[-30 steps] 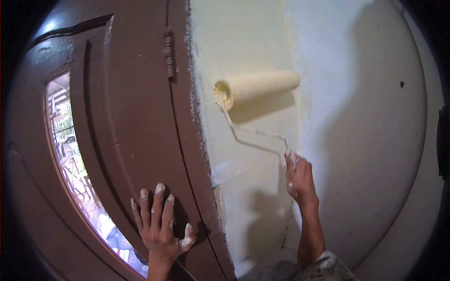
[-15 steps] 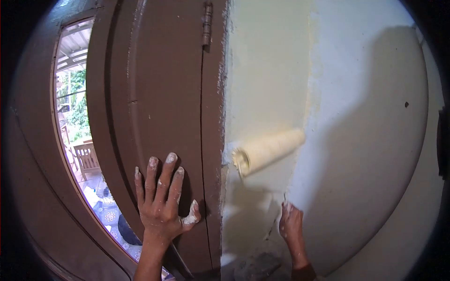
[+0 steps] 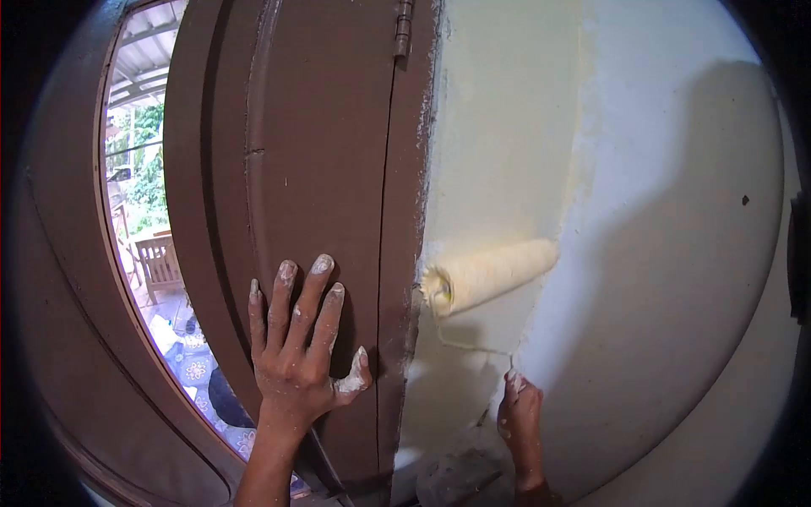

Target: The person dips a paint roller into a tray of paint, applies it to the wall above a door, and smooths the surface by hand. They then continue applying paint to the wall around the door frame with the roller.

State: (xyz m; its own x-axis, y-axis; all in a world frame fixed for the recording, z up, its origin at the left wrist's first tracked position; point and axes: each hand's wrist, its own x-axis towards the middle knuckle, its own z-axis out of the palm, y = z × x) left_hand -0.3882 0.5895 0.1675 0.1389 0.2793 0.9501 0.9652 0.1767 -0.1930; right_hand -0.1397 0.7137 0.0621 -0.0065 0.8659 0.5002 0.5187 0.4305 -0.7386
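My left hand (image 3: pixel 297 355) lies flat on the brown door (image 3: pixel 325 169), fingers spread, with whitish paint on the fingertips and thumb. In my right hand (image 3: pixel 519 410) is the handle of a paint roller, the fingers wrapped round it. The cream-coloured roller (image 3: pixel 498 275) rests against the wall, tilted up toward its right end, its wire frame bending down to my grip. Behind it runs a pale yellow-green painted strip (image 3: pixel 511 127) between the brown door frame and the whiter wall (image 3: pixel 642 127).
A metal hinge (image 3: pixel 404 29) joins the door to its frame. Left of the door, a narrow opening shows a wooden chair (image 3: pixel 159 262) and patterned floor tiles. Below the roller stands a greyish, blurred object (image 3: pixel 460 477). A dark shadow falls across the wall at right.
The view has shifted slightly. The roller has come down a little relative to the door hinge and wall, with its frame now clearer. My left hand stays pressed on the door.
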